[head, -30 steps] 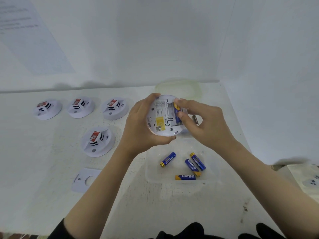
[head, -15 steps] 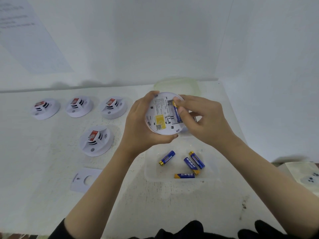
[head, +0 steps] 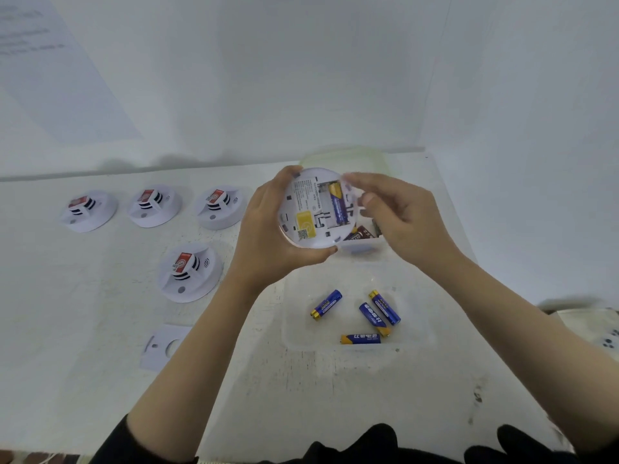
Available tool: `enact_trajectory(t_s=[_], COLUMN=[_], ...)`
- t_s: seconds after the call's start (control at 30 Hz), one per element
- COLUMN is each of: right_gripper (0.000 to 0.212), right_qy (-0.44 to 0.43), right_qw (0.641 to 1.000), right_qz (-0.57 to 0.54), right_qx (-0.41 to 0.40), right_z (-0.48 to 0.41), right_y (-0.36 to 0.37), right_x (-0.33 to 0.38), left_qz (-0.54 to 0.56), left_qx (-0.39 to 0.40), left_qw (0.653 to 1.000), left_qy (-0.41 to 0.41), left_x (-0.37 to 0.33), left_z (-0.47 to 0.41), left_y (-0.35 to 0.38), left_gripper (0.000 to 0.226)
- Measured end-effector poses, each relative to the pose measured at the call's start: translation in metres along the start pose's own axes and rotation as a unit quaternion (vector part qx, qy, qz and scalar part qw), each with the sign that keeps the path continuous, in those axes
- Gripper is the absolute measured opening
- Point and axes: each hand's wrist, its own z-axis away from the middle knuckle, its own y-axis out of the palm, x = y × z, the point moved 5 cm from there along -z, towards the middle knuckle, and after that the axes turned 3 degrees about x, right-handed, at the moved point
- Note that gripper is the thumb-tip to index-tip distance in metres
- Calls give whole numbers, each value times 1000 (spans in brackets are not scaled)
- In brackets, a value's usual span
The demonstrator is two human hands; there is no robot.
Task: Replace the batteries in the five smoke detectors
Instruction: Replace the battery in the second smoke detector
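My left hand [head: 268, 232] grips a white round smoke detector [head: 311, 212] with its back facing me. A blue battery [head: 337, 204] lies in its open compartment. My right hand [head: 402, 216] hovers just right of the detector, its fingers slightly apart and touching the rim, holding nothing that I can see. Several blue and gold batteries [head: 368, 314] lie in a clear tray [head: 415, 329] below my hands. A dark battery [head: 360, 233] rests in a second clear tray behind the detector. Several other detectors [head: 189, 272] sit face up at the left.
A white mounting plate [head: 164, 346] lies on the table near my left forearm. A clear lid [head: 351, 159] leans by the wall behind my hands. The table's right edge runs close to my right arm, with a white object [head: 599, 329] beyond it.
My right hand's fingers have come off the blue battery, which now sits in the compartment. Both hands and the detector rose slightly in the view.
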Motion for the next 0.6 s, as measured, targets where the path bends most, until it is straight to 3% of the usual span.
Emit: enact_trajectory(t_s=[0.07, 0.1, 0.17, 0.23, 0.37, 0.53, 0.6], right_gripper=[31, 29, 25, 24, 20, 18, 17], right_qy=[32, 38, 50, 58, 94, 103, 106], right_qw=[999, 994, 955, 909, 863, 762, 738], right_qz=[30, 99, 289, 391, 429, 566, 589], right_qx=[-22, -17, 44, 131, 248, 299, 312], right_z=[-1, -4, -10, -17, -28, -42, -43], right_y=[-5, -7, -6, 0, 14, 26, 28], right_x=[-11, -15, -25, -30, -34, -48, -51], left_qz=[-16, -21, -23, -25, -26, -32, -29], left_qx=[-7, -9, -10, -9, -8, -2, 2], left_qw=[1000, 1000, 999, 999, 999, 998, 998], left_qy=[-13, -20, -33, -39, -45, -53, -54], left_x=[8, 12, 18, 23, 26, 28, 29], left_z=[0, 1, 3, 5, 6, 8, 9], left_y=[-2, -3, -3, -3, -2, -1, -1], left_gripper=[99, 100, 102, 103, 103, 102, 103])
